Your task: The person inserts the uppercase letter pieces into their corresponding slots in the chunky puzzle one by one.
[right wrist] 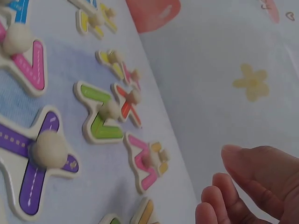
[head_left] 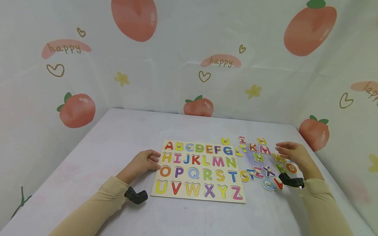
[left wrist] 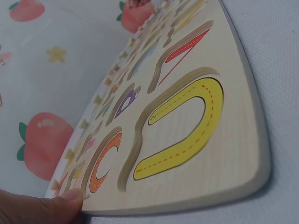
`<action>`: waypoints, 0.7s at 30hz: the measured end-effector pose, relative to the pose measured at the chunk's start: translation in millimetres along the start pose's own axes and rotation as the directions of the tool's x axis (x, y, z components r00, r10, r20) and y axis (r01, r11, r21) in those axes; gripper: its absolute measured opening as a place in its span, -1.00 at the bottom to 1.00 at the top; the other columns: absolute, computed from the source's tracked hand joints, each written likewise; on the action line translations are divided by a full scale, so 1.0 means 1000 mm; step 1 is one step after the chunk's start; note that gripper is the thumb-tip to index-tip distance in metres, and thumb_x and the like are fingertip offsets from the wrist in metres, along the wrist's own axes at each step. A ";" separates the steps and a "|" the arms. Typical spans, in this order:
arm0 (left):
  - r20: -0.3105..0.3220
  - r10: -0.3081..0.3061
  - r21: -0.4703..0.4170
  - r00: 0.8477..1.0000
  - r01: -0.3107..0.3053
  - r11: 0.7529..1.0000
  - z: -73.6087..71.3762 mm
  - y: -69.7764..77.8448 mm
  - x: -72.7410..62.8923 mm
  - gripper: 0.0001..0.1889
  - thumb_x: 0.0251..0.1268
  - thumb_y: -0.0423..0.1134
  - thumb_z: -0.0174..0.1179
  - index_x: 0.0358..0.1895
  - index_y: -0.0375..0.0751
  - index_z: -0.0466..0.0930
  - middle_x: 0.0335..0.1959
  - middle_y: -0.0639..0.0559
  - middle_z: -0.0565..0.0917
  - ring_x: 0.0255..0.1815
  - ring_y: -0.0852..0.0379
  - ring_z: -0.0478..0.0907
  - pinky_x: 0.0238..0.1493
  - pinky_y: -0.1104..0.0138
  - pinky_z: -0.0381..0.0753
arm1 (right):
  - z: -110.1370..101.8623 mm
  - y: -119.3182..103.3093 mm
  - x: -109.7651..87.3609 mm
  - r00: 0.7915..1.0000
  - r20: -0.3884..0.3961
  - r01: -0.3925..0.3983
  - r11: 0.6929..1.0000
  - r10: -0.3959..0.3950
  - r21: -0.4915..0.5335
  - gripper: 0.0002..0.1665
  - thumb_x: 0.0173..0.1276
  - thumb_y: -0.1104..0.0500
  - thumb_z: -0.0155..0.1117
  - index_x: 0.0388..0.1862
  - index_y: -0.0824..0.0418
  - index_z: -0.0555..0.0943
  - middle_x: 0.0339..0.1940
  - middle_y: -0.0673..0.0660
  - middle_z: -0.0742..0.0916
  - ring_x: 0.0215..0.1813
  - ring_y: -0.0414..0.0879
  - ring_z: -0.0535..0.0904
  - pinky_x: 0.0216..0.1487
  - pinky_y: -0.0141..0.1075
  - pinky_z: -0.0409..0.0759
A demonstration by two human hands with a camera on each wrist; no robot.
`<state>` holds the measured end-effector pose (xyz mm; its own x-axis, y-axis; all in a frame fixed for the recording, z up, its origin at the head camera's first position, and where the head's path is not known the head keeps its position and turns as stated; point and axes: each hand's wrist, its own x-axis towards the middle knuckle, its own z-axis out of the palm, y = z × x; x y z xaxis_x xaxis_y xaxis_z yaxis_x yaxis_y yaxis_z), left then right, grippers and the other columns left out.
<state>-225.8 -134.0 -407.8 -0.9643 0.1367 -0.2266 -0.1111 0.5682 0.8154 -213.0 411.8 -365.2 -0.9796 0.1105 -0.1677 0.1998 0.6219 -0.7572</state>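
A wooden alphabet puzzle board [head_left: 198, 197] lies flat on the table. Knobbed letters fill its top row, A to G; the lower rows show coloured letter-shaped recesses. My left hand [head_left: 146, 161] rests at the board's left edge, its thumb [left wrist: 63, 205] touching the rim near the orange O recess. My right hand [head_left: 292, 153] hovers over the right side of the loose letters, thumb and fingers apart with nothing between them. Close by are the pink M [head_left: 264, 150], the yellow W [head_left: 278, 158] and the orange O [head_left: 291, 168]. The hand partly hides a blue piece.
Loose knobbed letters spread right of the board, among them a green N [head_left: 259, 157], a purple X [head_left: 268, 171], a blue Q [head_left: 268, 184] and a red V [head_left: 278, 183]. A yellow U [head_left: 225, 141] lies behind the board. A fruit-printed cloth [head_left: 165, 72] hangs behind the table.
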 end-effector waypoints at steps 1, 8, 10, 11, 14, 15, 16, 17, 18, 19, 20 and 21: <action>0.000 0.001 0.001 1.000 -0.001 1.000 0.000 0.000 0.000 -0.50 0.03 -0.40 0.40 0.11 -0.36 0.50 -0.22 -0.09 0.56 -0.28 0.10 0.50 -0.23 0.36 0.49 | -0.001 0.002 0.000 1.000 0.000 -0.001 1.000 0.001 0.010 -0.27 0.45 -0.06 0.11 0.32 0.50 0.31 0.03 0.14 0.65 -0.21 -0.40 0.60 -0.13 -0.47 0.60; 0.000 -0.004 0.010 1.000 0.004 1.000 0.000 0.001 0.001 -0.49 0.04 -0.39 0.40 0.12 -0.35 0.50 -0.21 -0.09 0.57 -0.26 0.10 0.51 -0.22 0.36 0.50 | 0.004 0.007 0.012 1.000 -0.028 -0.003 1.000 0.003 -0.003 -0.26 0.44 -0.11 0.13 0.34 0.42 0.33 0.13 0.30 0.61 -0.16 -0.37 0.57 -0.17 -0.54 0.57; -0.002 -0.008 0.007 1.000 0.008 1.000 0.000 0.001 0.001 -0.50 0.04 -0.39 0.40 0.12 -0.34 0.51 -0.21 -0.09 0.57 -0.26 0.10 0.51 -0.21 0.35 0.51 | 0.007 0.006 0.018 0.999 -0.041 0.003 1.000 -0.003 -0.014 -0.26 0.43 -0.13 0.12 0.35 0.39 0.33 0.20 0.39 0.56 -0.08 -0.25 0.58 -0.18 -0.57 0.53; 0.000 -0.007 0.006 1.000 0.007 1.000 -0.001 0.001 0.001 -0.49 0.04 -0.40 0.40 0.12 -0.35 0.50 -0.21 -0.10 0.57 -0.26 0.10 0.51 -0.21 0.35 0.51 | 0.009 0.005 0.021 0.999 -0.044 0.008 1.000 -0.009 -0.017 -0.26 0.44 -0.13 0.11 0.35 0.39 0.32 0.24 0.43 0.52 -0.02 -0.16 0.59 -0.18 -0.58 0.52; -0.001 -0.015 0.008 1.000 0.015 1.000 -0.001 0.001 0.001 -0.50 0.05 -0.39 0.40 0.12 -0.34 0.51 -0.21 -0.09 0.57 -0.27 0.10 0.51 -0.22 0.35 0.51 | 0.014 0.002 0.030 0.998 -0.058 0.022 0.999 -0.023 -0.031 -0.26 0.45 -0.13 0.08 0.36 0.39 0.31 0.29 0.48 0.46 0.09 0.03 0.54 -0.19 -0.60 0.50; -0.002 -0.020 0.008 1.000 0.020 1.000 -0.001 0.001 0.001 -0.50 0.05 -0.39 0.40 0.12 -0.33 0.51 -0.21 -0.09 0.57 -0.27 0.10 0.51 -0.22 0.35 0.51 | 0.016 0.001 0.032 0.997 -0.063 0.033 0.999 -0.035 -0.034 -0.27 0.46 -0.11 0.08 0.36 0.41 0.31 0.29 0.49 0.45 0.11 0.06 0.54 -0.19 -0.61 0.50; -0.004 -0.026 0.008 1.000 0.026 1.000 -0.001 0.001 0.001 -0.50 0.05 -0.39 0.40 0.12 -0.32 0.51 -0.21 -0.08 0.57 -0.27 0.10 0.50 -0.22 0.36 0.51 | 0.018 0.000 0.035 0.996 -0.071 0.044 0.998 -0.047 -0.033 -0.29 0.47 -0.08 0.08 0.35 0.43 0.31 0.28 0.50 0.46 0.10 0.06 0.54 -0.19 -0.61 0.50; -0.004 -0.027 0.010 1.000 0.028 1.000 0.000 0.001 0.002 -0.50 0.05 -0.38 0.40 0.12 -0.32 0.51 -0.21 -0.08 0.57 -0.27 0.10 0.50 -0.22 0.36 0.51 | 0.019 -0.001 0.038 0.995 -0.079 0.055 0.998 -0.057 -0.033 -0.30 0.47 -0.06 0.08 0.34 0.45 0.32 0.26 0.52 0.46 0.08 0.06 0.55 -0.19 -0.61 0.51; -0.006 -0.031 0.012 1.000 0.031 0.999 0.000 0.001 0.002 -0.50 0.05 -0.38 0.40 0.12 -0.31 0.51 -0.22 -0.07 0.57 -0.27 0.10 0.50 -0.22 0.36 0.51 | 0.021 -0.002 0.040 0.994 -0.087 0.059 0.998 -0.061 -0.034 -0.32 0.48 -0.04 0.08 0.33 0.45 0.32 0.25 0.52 0.47 0.06 0.04 0.56 -0.20 -0.61 0.51; -0.006 -0.031 0.013 1.000 0.031 0.999 0.000 0.001 0.002 -0.50 0.05 -0.38 0.40 0.12 -0.31 0.51 -0.22 -0.07 0.57 -0.27 0.10 0.50 -0.22 0.36 0.51 | 0.022 -0.003 0.043 0.994 -0.094 0.062 0.998 -0.064 -0.031 -0.33 0.48 -0.02 0.08 0.32 0.46 0.33 0.24 0.52 0.47 0.04 0.02 0.57 -0.20 -0.61 0.51; -0.005 -0.029 0.012 1.000 0.029 1.000 0.000 0.001 0.002 -0.50 0.05 -0.38 0.40 0.11 -0.31 0.51 -0.22 -0.07 0.57 -0.27 0.10 0.50 -0.22 0.36 0.51 | 0.024 -0.003 0.046 0.993 -0.097 0.062 0.998 -0.064 -0.027 -0.35 0.48 0.00 0.08 0.32 0.47 0.33 0.24 0.52 0.47 0.05 0.03 0.57 -0.18 -0.59 0.51; -0.003 -0.022 0.012 1.000 0.023 1.000 0.000 0.000 0.002 -0.50 0.05 -0.39 0.40 0.11 -0.33 0.51 -0.22 -0.08 0.57 -0.27 0.10 0.51 -0.23 0.35 0.51 | 0.025 -0.004 0.048 0.993 -0.100 0.052 0.998 -0.055 -0.028 -0.34 0.48 0.00 0.09 0.32 0.46 0.33 0.24 0.51 0.48 0.05 0.04 0.57 -0.16 -0.56 0.52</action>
<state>-228.3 -133.5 -407.9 -0.9623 0.1215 -0.2433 -0.1299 0.5806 0.8038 -260.8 395.4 -386.2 -0.9863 0.1532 -0.0618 0.1475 0.6482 -0.7471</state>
